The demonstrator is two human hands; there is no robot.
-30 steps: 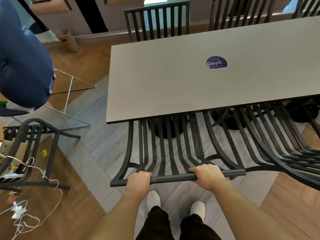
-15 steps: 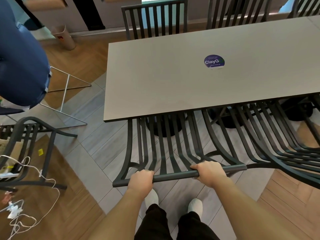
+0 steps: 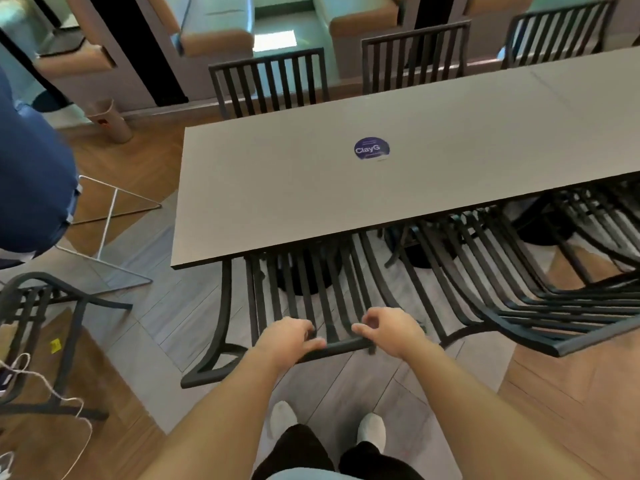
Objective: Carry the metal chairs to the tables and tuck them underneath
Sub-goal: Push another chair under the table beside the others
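Observation:
A black metal slatted chair point(image 3: 341, 345) stands at the near edge of the long grey table point(image 3: 311, 209), its seat under the tabletop and its back leaning toward me. My left hand point(image 3: 287, 341) curls its fingers over the chair's top rail. My right hand point(image 3: 389, 330) sits just above the same rail, its fingers loosely bent and not wrapped round it. The rail's right end is hidden by my right hand and forearm.
A second black chair point(image 3: 519, 306) is tucked in to the right; three more point(image 3: 270, 81) stand along the far side. A loose chair point(image 3: 34, 306), white cables point(image 3: 52, 393) and a wire stand point(image 3: 110, 220) lie left, beside a person in blue point(image 3: 31, 185).
Both hands have slid inward along the rail and are now close together. The right hand has loosened its grip and lifted off. The chair sits further under the table.

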